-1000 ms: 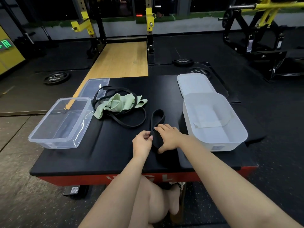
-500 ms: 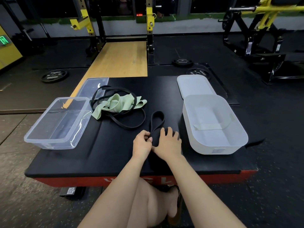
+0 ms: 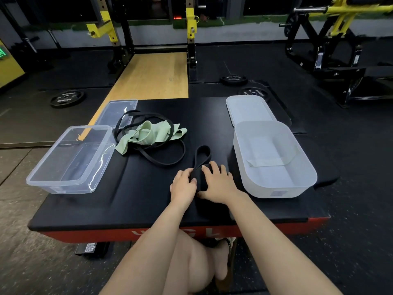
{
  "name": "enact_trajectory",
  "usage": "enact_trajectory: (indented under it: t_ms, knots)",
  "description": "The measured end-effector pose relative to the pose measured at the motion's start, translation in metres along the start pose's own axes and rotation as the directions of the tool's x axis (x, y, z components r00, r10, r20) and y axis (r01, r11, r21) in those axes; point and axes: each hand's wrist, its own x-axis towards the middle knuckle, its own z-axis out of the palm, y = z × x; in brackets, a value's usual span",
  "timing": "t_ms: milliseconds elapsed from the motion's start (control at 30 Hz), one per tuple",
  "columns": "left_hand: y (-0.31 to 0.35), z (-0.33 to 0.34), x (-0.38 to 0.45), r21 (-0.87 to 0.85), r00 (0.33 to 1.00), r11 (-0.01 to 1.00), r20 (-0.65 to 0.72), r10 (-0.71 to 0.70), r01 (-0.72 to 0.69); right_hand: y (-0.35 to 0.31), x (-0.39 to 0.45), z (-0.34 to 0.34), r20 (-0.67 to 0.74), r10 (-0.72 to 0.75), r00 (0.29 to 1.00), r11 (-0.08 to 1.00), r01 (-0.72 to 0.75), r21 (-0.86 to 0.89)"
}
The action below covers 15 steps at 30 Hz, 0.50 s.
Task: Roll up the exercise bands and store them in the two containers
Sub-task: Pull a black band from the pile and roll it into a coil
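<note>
Seated at a black padded gym table (image 3: 85,205), a person works a wide black band (image 3: 201,159) w/ both hands near the front edge. Left hand (image 3: 183,185) pinches the rolled near end of the band; right hand (image 3: 219,184) lies on it, fingers fairly straight, pressing down. Band's free loop points away from the person. Clear container (image 3: 70,159) sits at left, white container (image 3: 274,158) at right, their lids (image 3: 248,107) behind them. Between them lie a pale green band (image 3: 148,135) and a thin black band (image 3: 170,161), tangled together.
</note>
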Motion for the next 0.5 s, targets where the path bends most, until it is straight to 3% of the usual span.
enact_trajectory:
  t_ms: [267,500]
  knots:
    - [-0.005,-0.002,0.0,-0.095,0.997,0.995,-0.081,-0.016,0.008,0.016,0.006,-0.007,0.056,-0.144,0.988,0.989,0.146,-0.029]
    - [-0.002,-0.001,0.0,-0.146,0.998,0.988,-0.033,-0.055,0.05,0.022,0.009,-0.006,0.063,-0.169,0.984,0.985,0.17,-0.001]
